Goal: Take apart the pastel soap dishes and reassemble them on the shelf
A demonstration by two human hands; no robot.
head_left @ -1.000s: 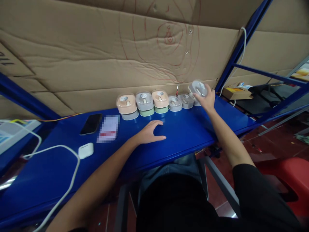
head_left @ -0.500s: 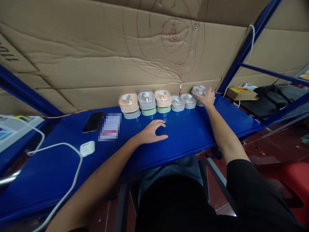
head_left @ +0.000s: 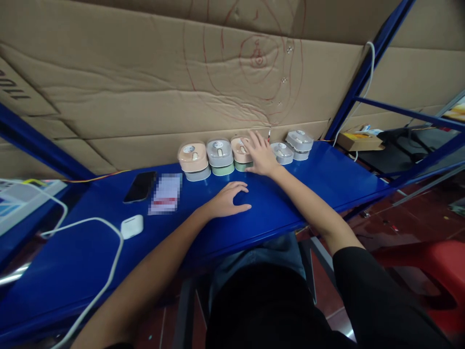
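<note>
The left hand [head_left: 228,199] was wide over the blue table [head_left: 269,213], and at its one o'clock the right hand [head_left: 263,157] spread wide by a peach box [head_left: 239,153].

Apparently a workshop, judging by the blue bench [head_left: 337,179], metal frame [head_left: 390,29], cardboard backing [head_left: 127,72] and red stool [head_left: 436,261]

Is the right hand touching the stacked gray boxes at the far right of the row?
Apart. The head view shows the right hand to the left of the stacked gray boxes, with a single gray box visible between them.
</note>
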